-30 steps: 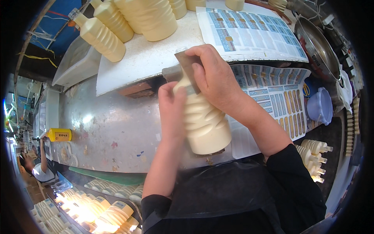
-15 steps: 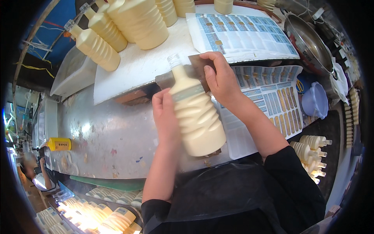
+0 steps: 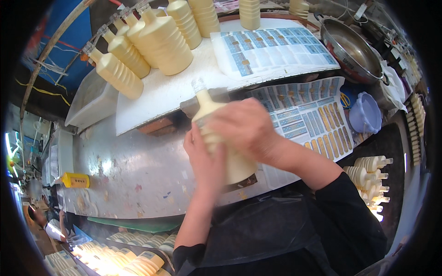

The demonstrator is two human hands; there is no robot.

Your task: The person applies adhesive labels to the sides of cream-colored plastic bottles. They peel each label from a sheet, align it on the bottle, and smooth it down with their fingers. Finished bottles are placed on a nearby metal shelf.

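Observation:
A cream ribbed bottle [image 3: 240,166] with a clear threaded neck leans at a slant over the workbench, its neck away from me. My left hand [image 3: 202,158] grips the bottle's left side, thumb and fingers against the ribs. Across the bottle's shoulder lies my right hand [image 3: 246,124], smeared by motion. Its fingers are bent over the front, and I cannot make out whether anything is in them. A blue-grey band on the shoulder is mostly covered by that hand. Behind the neck sits a grey block [image 3: 191,106].
Several cream bottles [image 3: 165,46] stand on the white board [image 3: 156,103]. Label sheets [image 3: 287,64] lie on it, with more label sheets [image 3: 338,133] to the right. A metal pan [image 3: 354,50], purple bucket [image 3: 366,112] and yellow bottle [image 3: 75,180] are around. Another person [image 3: 53,225] is far left.
My right hand has moved from beside the neck, where it pinched a flat dark piece, down across the bottle's shoulder. My left hand stays on the bottle. The view has shifted slightly.

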